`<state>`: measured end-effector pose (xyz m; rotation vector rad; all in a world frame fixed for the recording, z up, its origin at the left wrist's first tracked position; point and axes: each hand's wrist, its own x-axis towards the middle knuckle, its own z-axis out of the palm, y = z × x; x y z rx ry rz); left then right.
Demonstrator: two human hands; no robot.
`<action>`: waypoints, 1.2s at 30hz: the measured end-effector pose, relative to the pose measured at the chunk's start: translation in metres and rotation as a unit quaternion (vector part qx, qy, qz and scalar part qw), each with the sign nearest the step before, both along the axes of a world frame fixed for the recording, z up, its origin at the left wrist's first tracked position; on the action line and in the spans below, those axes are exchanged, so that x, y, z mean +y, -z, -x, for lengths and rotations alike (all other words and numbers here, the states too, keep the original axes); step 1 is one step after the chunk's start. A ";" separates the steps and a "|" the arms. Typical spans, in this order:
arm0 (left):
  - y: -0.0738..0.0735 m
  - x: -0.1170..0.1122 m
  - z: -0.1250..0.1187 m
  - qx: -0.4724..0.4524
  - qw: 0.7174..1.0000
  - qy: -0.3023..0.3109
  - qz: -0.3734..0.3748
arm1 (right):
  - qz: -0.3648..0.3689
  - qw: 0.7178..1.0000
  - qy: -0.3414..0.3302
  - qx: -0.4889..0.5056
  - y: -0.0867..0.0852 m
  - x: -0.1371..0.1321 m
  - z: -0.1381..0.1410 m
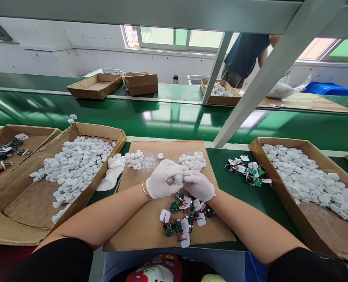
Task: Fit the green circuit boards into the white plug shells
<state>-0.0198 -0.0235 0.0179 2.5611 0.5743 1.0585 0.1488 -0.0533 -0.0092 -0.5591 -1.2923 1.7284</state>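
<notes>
My left hand [162, 179] and my right hand [199, 186], both in white gloves, meet above a cardboard sheet [168, 150] and pinch a small white padded piece [178, 179] between them. Just below my hands lies a loose heap of small green circuit boards [181, 219] with red wires and white tabs. Two small piles of white padded pieces [193, 160] [134, 159] sit on the sheet beyond my hands. A thin bracelet [145, 191] circles my left wrist.
Open cardboard boxes of white pieces [74, 168] [303, 176] flank the sheet on a green conveyor belt [235, 168], with more boards [247, 170] on the belt. A metal strut [229, 113] crosses the view. Beyond an upper belt [168, 92], a person in a dark shirt [244, 55] stands.
</notes>
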 end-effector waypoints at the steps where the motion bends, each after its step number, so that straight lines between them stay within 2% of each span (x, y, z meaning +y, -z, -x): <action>1: -0.001 0.000 -0.001 0.010 1.000 0.002 -0.019 | -0.015 1.000 0.014 -0.007 0.001 0.000 -0.001; 6: -0.001 -0.004 -0.007 0.036 0.995 -0.014 -0.092 | -0.072 0.976 0.114 -0.170 -0.001 -0.007 -0.002; 10: 0.001 -0.007 -0.011 0.077 0.992 -0.052 -0.082 | -0.064 0.968 0.109 -0.216 -0.009 -0.009 0.002; 15: 0.002 -0.009 -0.011 0.072 0.992 -0.086 -0.051 | -0.056 0.977 0.120 -0.168 -0.005 -0.005 0.003; 19: 0.003 -0.010 -0.009 0.072 0.992 -0.097 -0.028 | -0.042 0.977 0.096 -0.184 -0.001 -0.003 0.002; 22: 0.002 -0.011 -0.009 0.069 0.992 -0.100 -0.023 | -0.049 0.972 0.114 -0.200 -0.003 -0.003 0.003; 26: 0.000 -0.012 -0.012 0.052 0.993 -0.109 -0.014 | -0.058 0.980 0.105 -0.158 -0.008 -0.002 0.005; 31: -0.002 -0.011 -0.013 0.037 0.994 -0.100 0.031 | -0.022 0.993 0.088 -0.082 -0.004 -0.001 0.008; 33: 0.000 -0.008 -0.011 0.016 0.995 -0.073 0.067 | -0.004 0.996 0.081 -0.047 -0.001 0.000 0.007; 36: 0.006 -0.002 -0.007 -0.024 0.995 -0.018 0.100 | -0.004 0.996 0.064 -0.054 -0.001 0.001 0.004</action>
